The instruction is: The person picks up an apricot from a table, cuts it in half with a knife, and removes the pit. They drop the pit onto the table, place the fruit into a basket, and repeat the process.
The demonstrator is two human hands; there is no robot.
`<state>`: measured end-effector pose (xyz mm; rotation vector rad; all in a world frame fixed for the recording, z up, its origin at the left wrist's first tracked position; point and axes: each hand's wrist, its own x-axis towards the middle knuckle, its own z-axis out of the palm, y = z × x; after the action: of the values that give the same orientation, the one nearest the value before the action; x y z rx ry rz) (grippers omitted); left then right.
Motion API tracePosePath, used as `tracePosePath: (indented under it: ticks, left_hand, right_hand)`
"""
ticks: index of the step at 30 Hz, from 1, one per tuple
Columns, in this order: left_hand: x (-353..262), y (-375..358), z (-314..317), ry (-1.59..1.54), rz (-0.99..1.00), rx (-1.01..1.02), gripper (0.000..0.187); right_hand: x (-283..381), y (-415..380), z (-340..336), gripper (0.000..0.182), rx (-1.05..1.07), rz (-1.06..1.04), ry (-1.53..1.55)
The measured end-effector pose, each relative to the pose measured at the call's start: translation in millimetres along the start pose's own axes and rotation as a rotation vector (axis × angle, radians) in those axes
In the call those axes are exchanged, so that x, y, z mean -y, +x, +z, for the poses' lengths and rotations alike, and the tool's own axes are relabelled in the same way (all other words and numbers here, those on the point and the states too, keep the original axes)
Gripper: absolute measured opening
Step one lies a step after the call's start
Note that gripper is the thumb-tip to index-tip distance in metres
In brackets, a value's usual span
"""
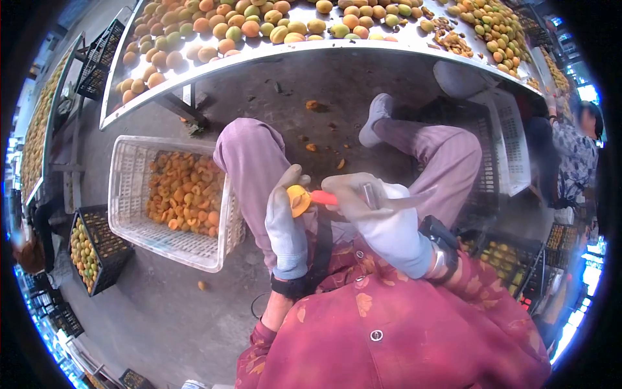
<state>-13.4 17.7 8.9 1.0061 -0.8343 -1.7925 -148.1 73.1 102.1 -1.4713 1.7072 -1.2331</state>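
Note:
My left hand (284,223), in a pale work glove, is closed round a cut orange-yellow apricot (299,201), held above my lap. My gloved right hand (369,207) is closed on a small tool with a red end (324,198), which points at the apricot and reaches its edge. A metal piece (370,194) shows between the fingers of the right hand. To the left of my knee, a white plastic crate (129,227) holds many orange apricot pieces (181,194).
A metal table (278,52) covered with apricots spans the front. Black crates of fruit (97,256) (505,259) stand at both sides. Fruit scraps (312,105) lie on the floor. Another person (575,152) is at the far right.

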Motion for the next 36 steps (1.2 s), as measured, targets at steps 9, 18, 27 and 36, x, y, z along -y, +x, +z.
tracePosePath:
  ticks: [9,18,27,36]
  left_hand:
    - [-2,-1,0,0.076,0.039,-0.021,0.051]
    - [-3,-3,2,0.151,0.060,-0.026,0.051]
    - [-1,0,-1,0.150,0.062,-0.010,0.052]
    - [-4,0,-4,0.097,0.073,-0.015,0.057]
  right_hand:
    - [-26,-9,17,0.018,-0.054,0.354,0.544]
    - [-34,-12,20,0.019,-0.073,0.042,0.344]
    - [-32,-14,17,0.019,-0.048,0.294,0.398]
    - [-48,-1,18,0.019,-0.015,0.495,0.757]
